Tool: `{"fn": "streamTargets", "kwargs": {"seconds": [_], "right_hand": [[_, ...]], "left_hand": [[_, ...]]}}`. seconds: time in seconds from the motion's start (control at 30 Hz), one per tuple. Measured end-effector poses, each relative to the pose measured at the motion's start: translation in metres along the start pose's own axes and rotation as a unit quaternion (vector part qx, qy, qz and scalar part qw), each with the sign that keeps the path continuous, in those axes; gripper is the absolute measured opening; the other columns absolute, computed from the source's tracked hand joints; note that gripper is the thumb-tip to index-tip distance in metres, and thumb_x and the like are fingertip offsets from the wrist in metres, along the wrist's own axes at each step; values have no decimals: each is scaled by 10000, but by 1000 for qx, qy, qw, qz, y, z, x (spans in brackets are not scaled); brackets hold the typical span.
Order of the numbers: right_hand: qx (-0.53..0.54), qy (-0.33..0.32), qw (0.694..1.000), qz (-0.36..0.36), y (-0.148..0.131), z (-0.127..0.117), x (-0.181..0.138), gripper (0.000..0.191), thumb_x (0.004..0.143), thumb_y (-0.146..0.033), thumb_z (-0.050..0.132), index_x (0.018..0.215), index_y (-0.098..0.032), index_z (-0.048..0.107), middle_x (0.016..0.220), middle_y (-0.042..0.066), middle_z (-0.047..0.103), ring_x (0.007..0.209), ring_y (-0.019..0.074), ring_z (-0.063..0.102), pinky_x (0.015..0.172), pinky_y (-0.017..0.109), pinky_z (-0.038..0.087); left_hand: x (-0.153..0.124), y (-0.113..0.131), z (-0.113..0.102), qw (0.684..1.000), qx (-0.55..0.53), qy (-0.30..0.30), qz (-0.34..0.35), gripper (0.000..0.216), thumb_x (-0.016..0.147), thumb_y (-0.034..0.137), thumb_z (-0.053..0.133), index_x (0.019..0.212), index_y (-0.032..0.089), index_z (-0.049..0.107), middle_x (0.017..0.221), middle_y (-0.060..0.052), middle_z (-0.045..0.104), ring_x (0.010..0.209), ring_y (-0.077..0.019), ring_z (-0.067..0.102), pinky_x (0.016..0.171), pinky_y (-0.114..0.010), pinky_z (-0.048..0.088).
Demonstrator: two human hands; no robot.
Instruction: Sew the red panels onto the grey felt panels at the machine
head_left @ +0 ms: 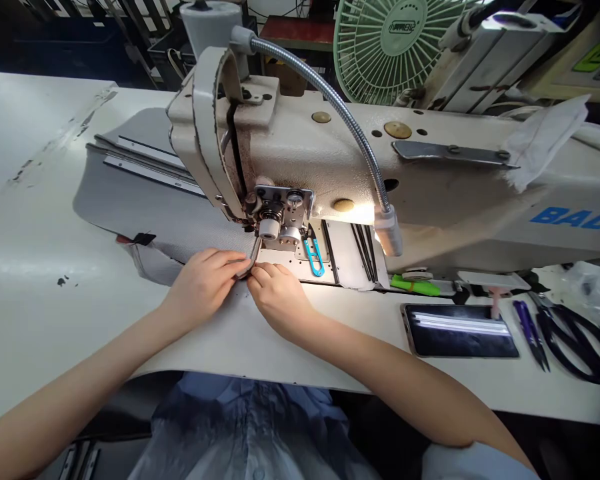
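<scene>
A grey fabric piece [180, 223] lies on the table and runs under the head of the sewing machine [300, 153]. White strips with dark edges [153, 175] lie along its far part. Just in front of the needle area, my left hand [207, 280] pinches the fabric's near edge. Close beside it, my right hand [280, 297] has its fingers curled together at the end of that same edge. The fingertips of both hands nearly meet there. What lies between the right fingertips is mostly covered by them.
Blue thread snips [315, 257] lie right of the needle. Farther right are black strips [365, 250], a green-handled tool [415, 286], a phone [460, 331], purple tweezers [530, 333] and black scissors [575, 340]. A lamp [389, 230] hangs over the machine bed; a green fan [400, 50] stands behind.
</scene>
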State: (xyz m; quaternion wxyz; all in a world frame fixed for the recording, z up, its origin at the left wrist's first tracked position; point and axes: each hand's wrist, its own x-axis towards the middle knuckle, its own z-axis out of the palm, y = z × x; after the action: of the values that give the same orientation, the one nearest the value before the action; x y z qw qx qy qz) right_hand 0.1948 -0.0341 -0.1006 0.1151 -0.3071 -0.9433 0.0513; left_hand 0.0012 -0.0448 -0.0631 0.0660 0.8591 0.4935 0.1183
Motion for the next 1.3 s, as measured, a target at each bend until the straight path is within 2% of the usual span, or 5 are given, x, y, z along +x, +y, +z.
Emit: {"fn": "streamTargets", "kwargs": {"seconds": [0.23, 0.53, 0.77, 1.07, 1.3], "right_hand": [[21, 48, 997, 52, 5, 5, -2, 231, 997, -118, 459, 1114, -115, 659, 1151, 120, 677, 1070, 211, 551, 846, 352, 428], [-7, 61, 987, 148, 12, -7, 2, 181, 985, -211, 519, 1053, -217, 686, 1147, 60, 663, 976, 211, 521, 826, 369, 351], [-34, 41, 986, 161, 18, -9, 9, 202, 965, -181, 512, 1069, -224, 680, 1061, 66, 657, 867, 209, 529, 789, 354, 349], [-13, -3, 979, 206, 19, -6, 16, 307, 953, -222, 507, 1231, -230, 638, 1052, 99, 650, 827, 221, 569, 792, 376, 355], [78, 73, 974, 200, 21, -7, 11, 287, 960, -186, 477, 1107, -268, 709, 1007, 55, 691, 856, 192, 608, 765, 353, 307]], "left_hand": [[10, -2, 16, 998, 55, 25, 10, 422, 932, 109, 336, 1143, 184, 694, 1125, -101, 700, 916, -231, 598, 750, -391, 451], [25, -5, 19, 987, 144, 55, 38, 322, 951, 138, 415, 1152, 166, 665, 931, -97, 674, 848, -243, 571, 707, -382, 381], [30, -18, 23, 993, 60, 72, 70, 273, 919, 67, 437, 947, 164, 690, 869, -68, 668, 850, -209, 584, 747, -345, 417], [47, -31, 27, 983, 75, 135, 97, 215, 907, 69, 499, 882, 169, 688, 799, -42, 657, 757, -190, 583, 680, -330, 390], [45, -35, 33, 979, 64, 158, 112, 208, 919, 82, 497, 1017, 154, 666, 883, -58, 672, 867, -200, 610, 758, -341, 441]]}}
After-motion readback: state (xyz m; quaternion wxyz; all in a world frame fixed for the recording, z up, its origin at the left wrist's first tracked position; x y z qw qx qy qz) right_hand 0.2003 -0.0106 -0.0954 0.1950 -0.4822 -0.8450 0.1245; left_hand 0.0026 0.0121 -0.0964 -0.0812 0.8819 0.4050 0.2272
